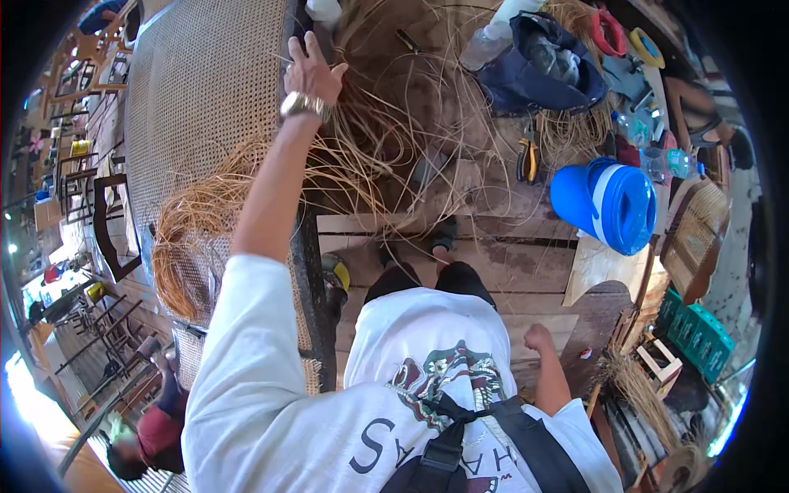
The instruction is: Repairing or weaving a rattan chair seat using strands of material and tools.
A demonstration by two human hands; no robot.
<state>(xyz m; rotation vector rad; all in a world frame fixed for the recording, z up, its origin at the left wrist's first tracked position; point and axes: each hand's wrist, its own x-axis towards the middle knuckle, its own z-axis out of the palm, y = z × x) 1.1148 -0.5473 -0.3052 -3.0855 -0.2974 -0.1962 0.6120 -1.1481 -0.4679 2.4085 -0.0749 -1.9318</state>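
Head view: cane-webbing panel (205, 74) at 10–11 o'clock, rattan strands (185, 218) heaped across it at 9, likely for easy reach. Left hand (312, 78) at 11, fingers spread, gripping nothing, over panel edge. Right hand (539, 338) at 4, curled, nothing visible inside. Pliers (523, 158) at 2, probably parked handy.
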